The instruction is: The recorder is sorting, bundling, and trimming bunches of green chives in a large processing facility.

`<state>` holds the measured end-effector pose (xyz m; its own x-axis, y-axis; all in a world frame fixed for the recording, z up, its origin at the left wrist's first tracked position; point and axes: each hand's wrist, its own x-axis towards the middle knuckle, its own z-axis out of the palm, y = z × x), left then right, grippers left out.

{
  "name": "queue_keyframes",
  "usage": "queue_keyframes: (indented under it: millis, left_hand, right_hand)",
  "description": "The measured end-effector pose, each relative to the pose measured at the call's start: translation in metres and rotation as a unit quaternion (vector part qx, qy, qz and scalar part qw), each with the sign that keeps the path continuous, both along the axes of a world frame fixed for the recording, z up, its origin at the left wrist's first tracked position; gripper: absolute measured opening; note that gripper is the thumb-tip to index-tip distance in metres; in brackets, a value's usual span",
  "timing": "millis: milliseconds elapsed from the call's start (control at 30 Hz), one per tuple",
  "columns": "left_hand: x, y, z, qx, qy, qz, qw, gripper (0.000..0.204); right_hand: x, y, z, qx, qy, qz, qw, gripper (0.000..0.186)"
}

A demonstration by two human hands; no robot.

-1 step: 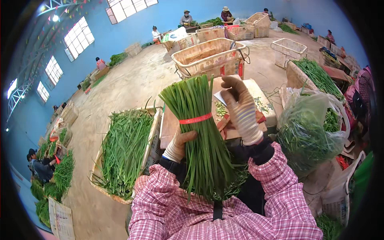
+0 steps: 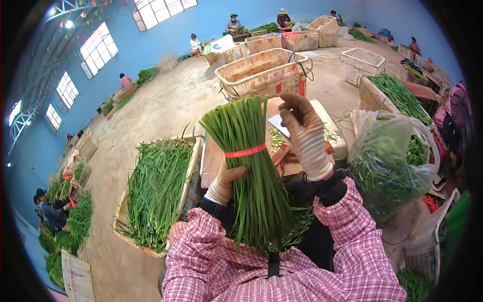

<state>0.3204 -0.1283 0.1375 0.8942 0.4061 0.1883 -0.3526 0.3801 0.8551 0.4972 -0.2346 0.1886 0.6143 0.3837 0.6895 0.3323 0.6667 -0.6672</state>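
Note:
In my gloved left hand [image 2: 226,182] is an upright bundle of long green leafy stalks [image 2: 256,196], gripped below the red band [image 2: 244,150] wrapped round it. My gloved right hand [image 2: 307,138] is raised just right of the bundle, fingers loosely bent and apart, holding nothing visible. Behind both is a work board [image 2: 214,158] with a pale flat blade [image 2: 276,122], partly hidden by the right hand, chopped pale bits [image 2: 275,137] and red strips [image 2: 284,160].
A crate of greens [image 2: 158,196] is at left, a bulging plastic bag of greens [image 2: 382,181] at right, with another long crate [image 2: 395,95] behind it. A large crate [image 2: 261,73] stands ahead. Several people work along the walls; a co-worker [image 2: 455,110] is at far right.
My right hand is very slightly higher, its fingertips lifted a little. The bundle and left hand have barely shifted.

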Motion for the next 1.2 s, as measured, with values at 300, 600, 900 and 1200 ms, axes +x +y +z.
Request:
queue_keyframes:
  millis: [300,600,900,1200]
  left_hand:
    - [0.005,-0.01,-0.011,0.03,0.022,-0.022,0.999,0.073]
    - [-0.01,-0.003,-0.037,0.018,0.051,-0.017,0.998,0.079]
    - [-0.022,0.027,-0.096,0.032,0.028,0.012,0.999,0.076]
    - [-0.032,0.027,-0.1,0.011,0.029,0.01,0.999,0.079]
  right_hand:
    - [-0.011,-0.014,0.009,-0.149,-0.001,-0.004,0.989,0.037]
    - [-0.017,-0.01,-0.007,-0.029,0.104,0.025,0.994,0.029]
    - [0.006,-0.015,0.004,-0.207,0.142,0.081,0.965,0.018]
    - [0.048,0.0,-0.016,-0.038,0.04,-0.138,0.989,0.015]
